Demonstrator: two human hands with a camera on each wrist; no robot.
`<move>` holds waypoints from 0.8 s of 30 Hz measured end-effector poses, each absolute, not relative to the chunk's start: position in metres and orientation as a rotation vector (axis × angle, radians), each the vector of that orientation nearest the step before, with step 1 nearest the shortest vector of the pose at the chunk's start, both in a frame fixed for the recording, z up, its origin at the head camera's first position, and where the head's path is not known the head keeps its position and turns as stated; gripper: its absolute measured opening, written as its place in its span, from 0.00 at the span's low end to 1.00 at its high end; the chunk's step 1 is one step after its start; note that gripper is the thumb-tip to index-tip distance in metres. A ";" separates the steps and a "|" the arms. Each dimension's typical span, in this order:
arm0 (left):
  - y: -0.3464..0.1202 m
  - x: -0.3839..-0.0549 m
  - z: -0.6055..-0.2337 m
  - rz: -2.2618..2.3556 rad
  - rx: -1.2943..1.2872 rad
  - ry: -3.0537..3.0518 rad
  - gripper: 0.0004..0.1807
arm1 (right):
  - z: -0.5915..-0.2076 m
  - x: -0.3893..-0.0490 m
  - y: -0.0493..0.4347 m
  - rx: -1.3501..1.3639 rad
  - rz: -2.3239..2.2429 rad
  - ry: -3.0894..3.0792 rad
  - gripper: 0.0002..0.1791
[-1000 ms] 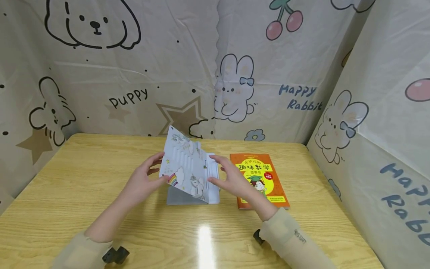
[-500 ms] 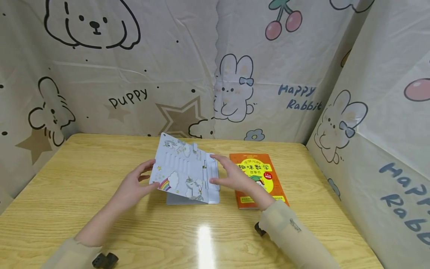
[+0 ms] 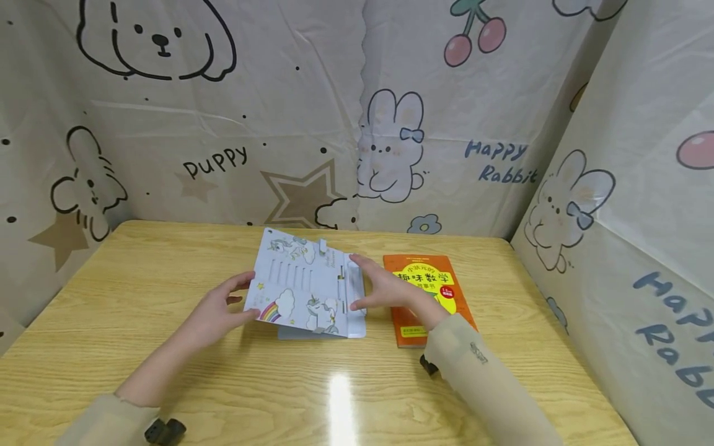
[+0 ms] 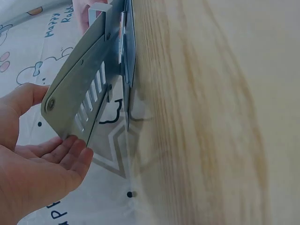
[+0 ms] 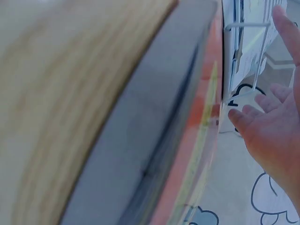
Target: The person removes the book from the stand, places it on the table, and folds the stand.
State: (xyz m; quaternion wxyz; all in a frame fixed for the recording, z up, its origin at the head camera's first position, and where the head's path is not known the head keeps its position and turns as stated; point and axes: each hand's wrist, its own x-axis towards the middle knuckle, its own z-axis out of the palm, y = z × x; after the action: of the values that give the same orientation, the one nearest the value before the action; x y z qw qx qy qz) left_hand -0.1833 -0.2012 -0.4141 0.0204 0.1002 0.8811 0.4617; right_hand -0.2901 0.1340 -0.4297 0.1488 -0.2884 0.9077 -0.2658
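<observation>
A white book stand printed with unicorns and a rainbow is on the table, its slotted panel tilted up from the flat base. My left hand holds the panel's left edge; in the left wrist view, thumb and fingers of the left hand lie at two corners of the panel's slotted back. At the base's right side is my right hand, thumb and fingers spread apart. In the right wrist view, the right hand is beside the stand's wire page holder, fingers fairly straight; firm contact cannot be made out.
An orange book with a cartoon cover lies right of the stand, partly under my right forearm. The wooden table meets a printed cloth backdrop at the back and right.
The stand's panel has tilted down to the left, with my left hand moving left and lower along with it. My right hand stays at the base's right side, with its thumb slightly lower.
</observation>
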 end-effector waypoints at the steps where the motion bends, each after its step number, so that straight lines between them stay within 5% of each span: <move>1: -0.201 -0.183 -0.414 1.420 0.312 2.737 0.41 | -0.431 -0.292 0.135 -0.827 -0.762 2.604 0.61; 24: -0.208 -0.185 -0.424 1.242 0.264 2.720 0.42 | -0.437 -0.304 0.132 -0.814 -0.667 2.601 0.61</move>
State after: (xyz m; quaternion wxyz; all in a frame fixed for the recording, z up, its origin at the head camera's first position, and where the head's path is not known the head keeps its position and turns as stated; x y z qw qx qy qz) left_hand -0.1854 -0.2079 -0.4241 0.0698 0.0876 0.9040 0.4127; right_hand -0.3044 0.1316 -0.4367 0.1672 -0.2859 0.9140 -0.2344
